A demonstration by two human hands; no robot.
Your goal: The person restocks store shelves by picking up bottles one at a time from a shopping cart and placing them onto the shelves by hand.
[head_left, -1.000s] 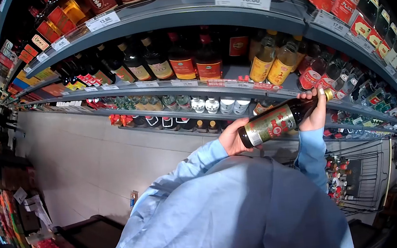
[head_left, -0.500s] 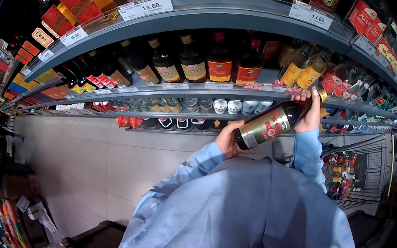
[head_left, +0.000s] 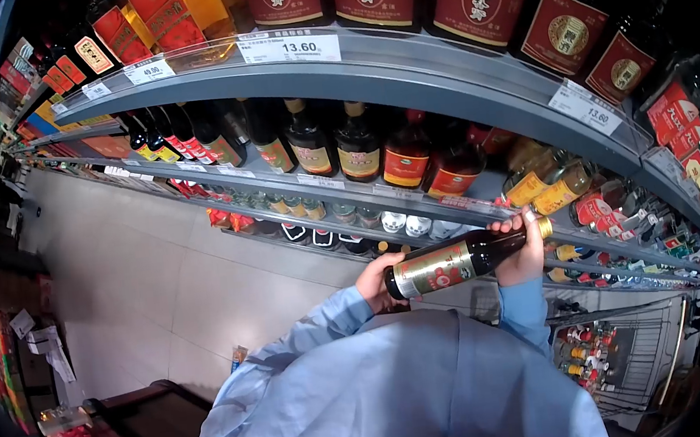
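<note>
dark bottle (head_left: 445,267), left fingers (head_left: 387,259) wrapping base, right fingers (head_left: 506,225) wrapping neck; shelves (head_left: 369,71) ahead, pale floor (head_left: 143,274).

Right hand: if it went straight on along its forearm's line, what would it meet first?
Probably the shelf edge in front of the yellow-labelled bottles, with the held bottle moving along in the right hand. Depth is unclear in this single view.
</note>
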